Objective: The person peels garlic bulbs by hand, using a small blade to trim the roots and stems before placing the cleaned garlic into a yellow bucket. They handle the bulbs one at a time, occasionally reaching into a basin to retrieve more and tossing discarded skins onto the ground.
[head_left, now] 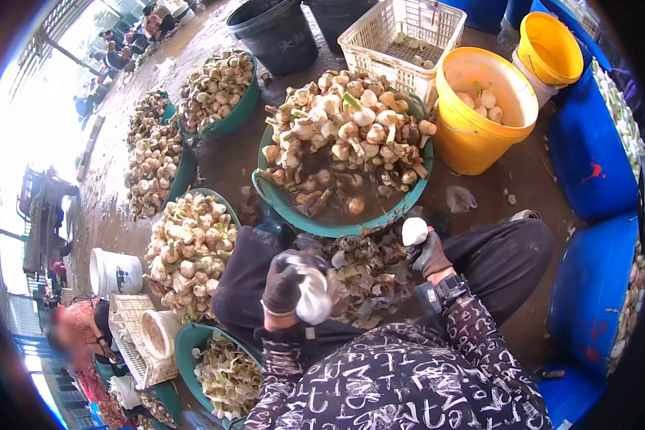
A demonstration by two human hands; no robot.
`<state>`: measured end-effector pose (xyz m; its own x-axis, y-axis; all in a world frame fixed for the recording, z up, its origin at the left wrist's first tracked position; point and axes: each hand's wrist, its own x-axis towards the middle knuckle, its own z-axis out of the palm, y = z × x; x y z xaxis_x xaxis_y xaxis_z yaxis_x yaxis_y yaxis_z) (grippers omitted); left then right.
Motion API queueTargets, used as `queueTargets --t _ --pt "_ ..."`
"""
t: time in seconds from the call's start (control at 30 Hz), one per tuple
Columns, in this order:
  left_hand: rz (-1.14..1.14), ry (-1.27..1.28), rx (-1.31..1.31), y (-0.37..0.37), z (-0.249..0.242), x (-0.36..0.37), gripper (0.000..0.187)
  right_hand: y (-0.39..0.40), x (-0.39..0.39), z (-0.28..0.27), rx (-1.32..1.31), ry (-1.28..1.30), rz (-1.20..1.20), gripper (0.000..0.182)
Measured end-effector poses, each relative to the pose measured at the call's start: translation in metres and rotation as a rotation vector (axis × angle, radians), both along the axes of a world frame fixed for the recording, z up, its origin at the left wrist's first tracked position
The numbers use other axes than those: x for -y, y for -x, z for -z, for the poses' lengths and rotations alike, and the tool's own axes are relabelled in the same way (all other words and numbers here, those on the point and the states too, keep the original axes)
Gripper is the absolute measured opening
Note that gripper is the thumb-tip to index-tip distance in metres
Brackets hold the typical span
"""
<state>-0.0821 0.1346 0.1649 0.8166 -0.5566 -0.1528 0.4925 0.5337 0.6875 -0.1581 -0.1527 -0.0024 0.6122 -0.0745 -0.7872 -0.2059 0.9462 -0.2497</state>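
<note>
In the head view, my right hand, in a dark glove, is closed round a clean white garlic bulb above my right knee. My left hand, gloved too, is closed on a whitish, cloth-like thing that is smeared by motion. Beneath and between the hands lies a heap of garlic skins. Just beyond is a green basin heaped with unpeeled garlic bulbs, some sitting in muddy water.
A yellow bucket at the basin's right holds white bulbs. Behind stand a cream crate and black tubs. More garlic-filled basins line the left, with a white bucket. Blue barrels flank the right. A co-worker sits left.
</note>
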Motion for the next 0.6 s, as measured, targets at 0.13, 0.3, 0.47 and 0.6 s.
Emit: queueTargets --t 0.13,0.3,0.47,0.6 --pt "0.640 -1.171 0.705 -0.027 0.050 0.026 0.036 -0.002 -0.011 -0.007 0.223 -0.110 -0.074 0.036" --pt "0.438 -0.606 -0.217 -0.036 0.126 0.093 0.044 -0.007 -0.024 -0.024 0.399 0.080 -0.059 0.042" --pt "0.243 -0.599 -0.186 -0.007 0.110 0.117 0.030 -0.006 -0.015 0.008 0.205 0.244 -0.016 0.036" --pt "0.516 -0.491 0.133 -0.034 0.076 0.095 0.025 -0.008 -0.006 0.015 0.020 0.173 0.087 0.035"
